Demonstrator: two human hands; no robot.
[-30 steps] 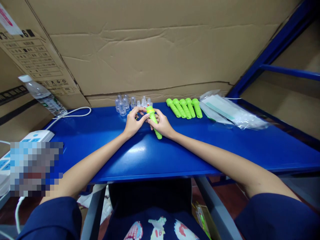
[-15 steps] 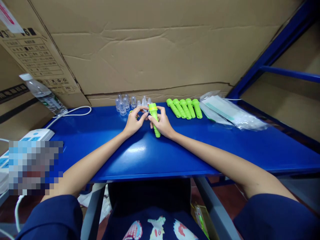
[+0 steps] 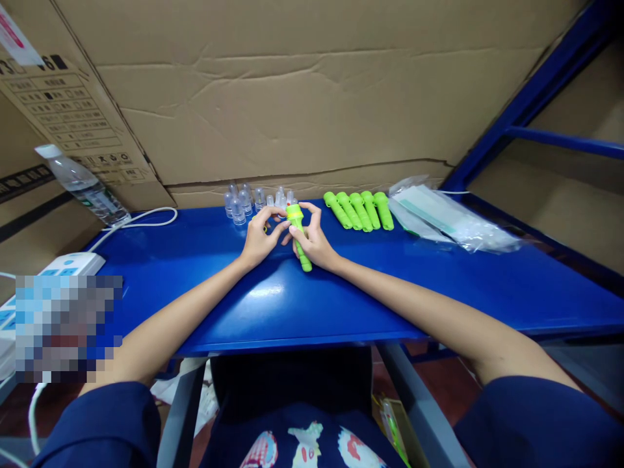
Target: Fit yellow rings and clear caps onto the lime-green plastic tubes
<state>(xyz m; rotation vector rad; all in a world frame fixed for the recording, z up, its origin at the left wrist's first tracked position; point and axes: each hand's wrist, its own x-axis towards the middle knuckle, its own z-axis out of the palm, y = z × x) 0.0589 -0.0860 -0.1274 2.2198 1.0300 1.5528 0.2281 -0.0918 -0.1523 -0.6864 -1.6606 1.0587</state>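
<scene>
Head camera: a bright green, torch-shaped tube (image 3: 295, 216) with a yellow band near its wide head leaned between my two hands, above the blue table (image 3: 370, 286). My right hand (image 3: 315, 242) was clamped on the tube, the thumb laid along its front and the index finger raised and bent beside its head. At the tube's left side, my left hand (image 3: 260, 237) had its thumb and index finger bent toward the head, with a small gap between their tips; I could not tell whether they gripped anything.

Just beyond the tube stood some small clear pieces (image 3: 280, 197), partly hidden by my fingers. Left of it was a cluster of larger clear domed caps (image 3: 238, 212). To its right, five matching green tubes (image 3: 357, 211) lay in a slanted row, with clear plastic bags (image 3: 453, 220) past them. Far left of the tube, a water bottle (image 3: 90, 187) leaned near a white power strip (image 3: 80, 261). Cardboard (image 3: 292, 117) rose behind everything.
</scene>
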